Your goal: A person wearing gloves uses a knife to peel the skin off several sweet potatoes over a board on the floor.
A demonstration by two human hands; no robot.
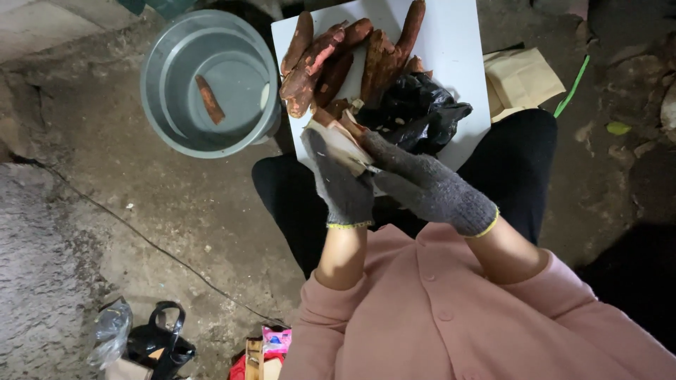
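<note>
Where tubers (338, 60) crowd: grey basin (165, 105) beside.

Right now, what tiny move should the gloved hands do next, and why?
Probably keep peeling the root: the left hand holds it, partly pale and partly still red-brown, while the right hand works at it. One root lies in the grey basin; the pile remains unpeeled.

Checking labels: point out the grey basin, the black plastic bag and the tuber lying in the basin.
grey basin (151, 91): head view, on its left inner wall.
black plastic bag (415, 112): head view, on the crumpled middle.
tuber in the basin (210, 99): head view, on its mid-length.
</note>
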